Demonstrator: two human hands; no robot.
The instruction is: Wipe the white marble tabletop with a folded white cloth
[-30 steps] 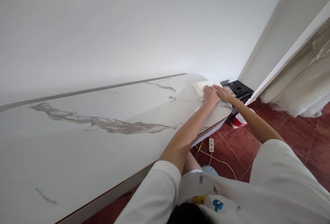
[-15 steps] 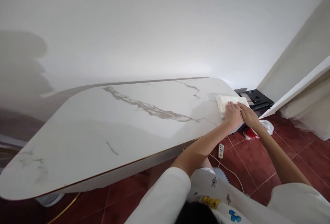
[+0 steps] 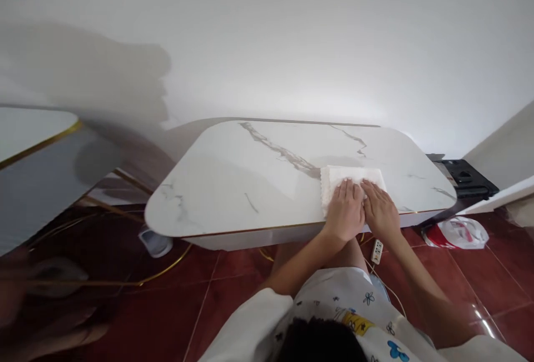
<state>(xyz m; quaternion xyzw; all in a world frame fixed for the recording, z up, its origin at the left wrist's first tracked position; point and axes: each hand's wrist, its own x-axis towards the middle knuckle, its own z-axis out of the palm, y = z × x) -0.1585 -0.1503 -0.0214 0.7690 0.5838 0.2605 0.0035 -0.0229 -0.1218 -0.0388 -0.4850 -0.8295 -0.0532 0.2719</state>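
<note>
The white folded cloth (image 3: 352, 174) lies flat on the marble-patterned tabletop (image 3: 225, 178), right of its middle and close to the front edge, its scalloped border along the left side. It looks light, soft and floppy, with nothing fragile about it; on a top this smooth it should slide readily, and a one-sided push would probably ruck the layers. The sensible hold is a broad, flat palm over the fold, or a pinch of all layers at a corner to lift it.

The left hand (image 3: 346, 209) lies palm down on the cloth's near part, fingers extended and close together. The right hand (image 3: 379, 209) is just beside it, also flattened, its fingertips on the cloth; neither pinches it.

Beyond the tabletop's right end is a black plastic case (image 3: 471, 175), with a red and white plastic bag (image 3: 456, 233) on the red tiled floor (image 3: 237, 276). A power strip (image 3: 376, 252) shows beside the right wrist. At far left is a second gold-edged table (image 3: 33, 128); the blurred shape (image 3: 62, 331) below may be another person's hand.
</note>
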